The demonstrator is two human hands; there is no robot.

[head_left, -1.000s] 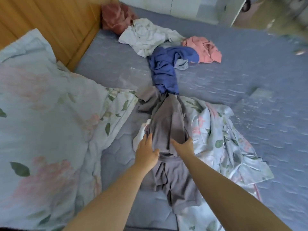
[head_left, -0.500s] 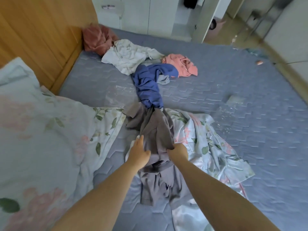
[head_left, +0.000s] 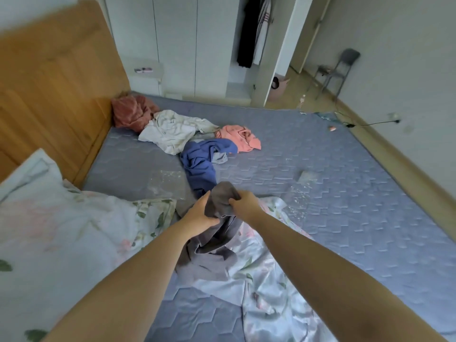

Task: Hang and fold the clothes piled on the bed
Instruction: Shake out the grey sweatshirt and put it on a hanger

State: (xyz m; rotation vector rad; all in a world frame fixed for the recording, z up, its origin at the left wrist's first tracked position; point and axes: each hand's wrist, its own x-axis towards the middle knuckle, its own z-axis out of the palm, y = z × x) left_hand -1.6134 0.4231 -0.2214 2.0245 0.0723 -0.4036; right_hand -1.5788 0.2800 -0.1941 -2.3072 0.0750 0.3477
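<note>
Above the bed [head_left: 345, 193], left hand [head_left: 197, 215] and right hand [head_left: 246, 206] grip the grey garment [head_left: 222, 201] bunched between curled fingers; its lower part seemingly rests on floral bedding [head_left: 261, 280].

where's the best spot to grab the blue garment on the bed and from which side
Grip the blue garment at its bunched upper end near the pink garment, coming from above on the open bed side. That end is raised and free, while its lower tail runs under the grey garment held by the left hand and right hand.
</note>
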